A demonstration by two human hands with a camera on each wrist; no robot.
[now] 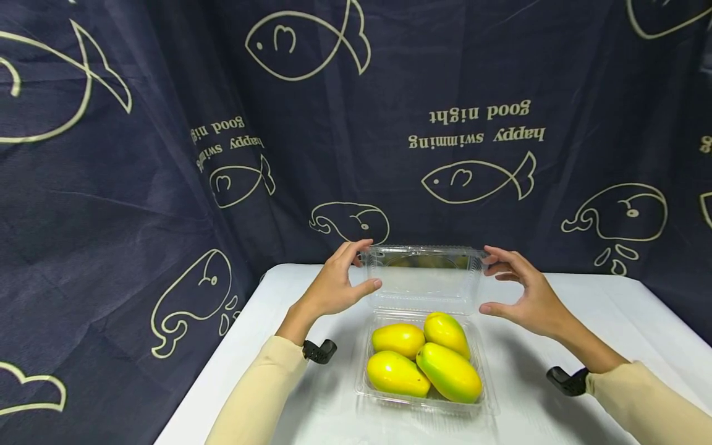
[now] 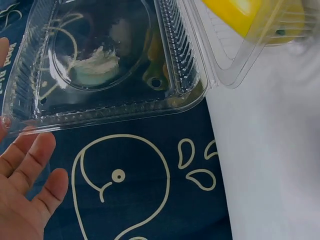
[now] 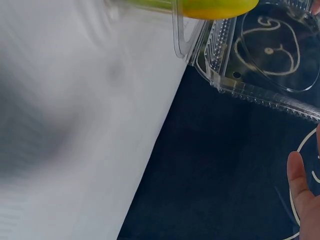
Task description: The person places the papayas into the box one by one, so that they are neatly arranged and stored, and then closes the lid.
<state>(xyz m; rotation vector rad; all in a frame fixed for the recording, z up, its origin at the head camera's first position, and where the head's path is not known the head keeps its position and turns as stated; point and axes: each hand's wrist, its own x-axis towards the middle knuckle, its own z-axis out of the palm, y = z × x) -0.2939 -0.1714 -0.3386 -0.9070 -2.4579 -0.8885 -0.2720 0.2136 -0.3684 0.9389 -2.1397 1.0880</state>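
Note:
A clear plastic clamshell box sits on the table with its lid (image 1: 425, 290) raised at the back. In its base (image 1: 363, 378) lie several yellow mangoes (image 1: 397, 373) tinged with green. My left hand (image 1: 336, 281) is at the lid's upper left corner, fingertips right at the rim and thumb held apart. Opposite it, my right hand (image 1: 525, 296) has its fingertips by the upper right corner, its thumb spread away below. The left wrist view shows the fingers (image 2: 40, 155) beside the lid's edge; only part of the right hand (image 3: 305, 195) appears in the right wrist view.
The box stands on a white-covered table (image 1: 328, 408). Behind and to the left hangs a dark blue curtain (image 1: 356, 123) with fish and whale drawings. Each wrist wears a black band with a small device (image 1: 319, 351).

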